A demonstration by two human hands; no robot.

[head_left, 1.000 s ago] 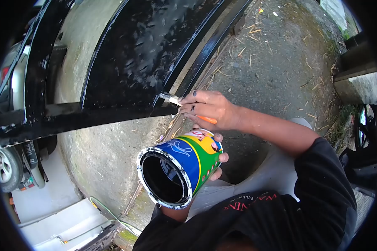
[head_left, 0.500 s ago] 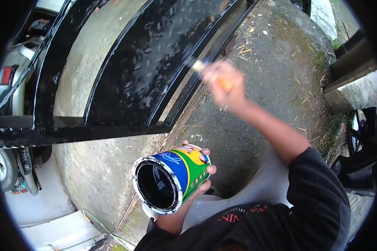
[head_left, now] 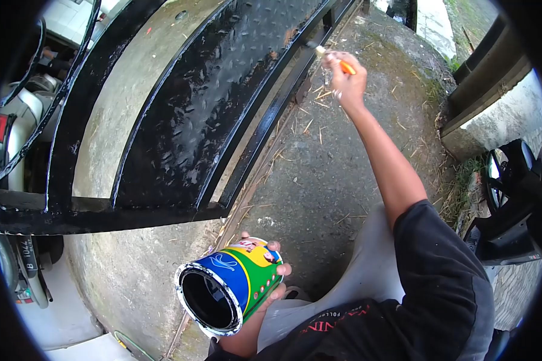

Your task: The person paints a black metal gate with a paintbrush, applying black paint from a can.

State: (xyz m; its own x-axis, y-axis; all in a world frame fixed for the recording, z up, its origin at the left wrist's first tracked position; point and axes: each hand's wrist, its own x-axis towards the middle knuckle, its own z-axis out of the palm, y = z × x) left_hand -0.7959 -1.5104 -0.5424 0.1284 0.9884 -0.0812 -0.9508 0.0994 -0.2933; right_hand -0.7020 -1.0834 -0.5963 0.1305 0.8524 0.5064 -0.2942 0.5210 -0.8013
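My left hand (head_left: pixel 277 278) is wrapped around a paint can (head_left: pixel 241 274) with a blue, yellow and green label. The can is tilted with its open mouth towards me, its rim smeared with black and white and its inside dark. Out at the end of my stretched arm, my right hand (head_left: pixel 350 84) grips a paintbrush (head_left: pixel 347 67) by its orange handle. The bristles are right at the edge bar of a black metal gate (head_left: pixel 193 114). Its textured panel looks glossy, with a brownish patch (head_left: pixel 290 35) near the brush.
Rough concrete ground (head_left: pixel 319 174) with scattered straw lies below. A pillar base (head_left: pixel 494 123) stands at the right, near a black motorbike part (head_left: pixel 506 222). Beyond the gate at the left are a parked vehicle (head_left: pixel 27 108) and a number plate (head_left: pixel 28 253).
My right hand has moved farther away along the gate's edge bar with the paintbrush. The view has shifted, and the can appears slightly lower and farther left, still held.
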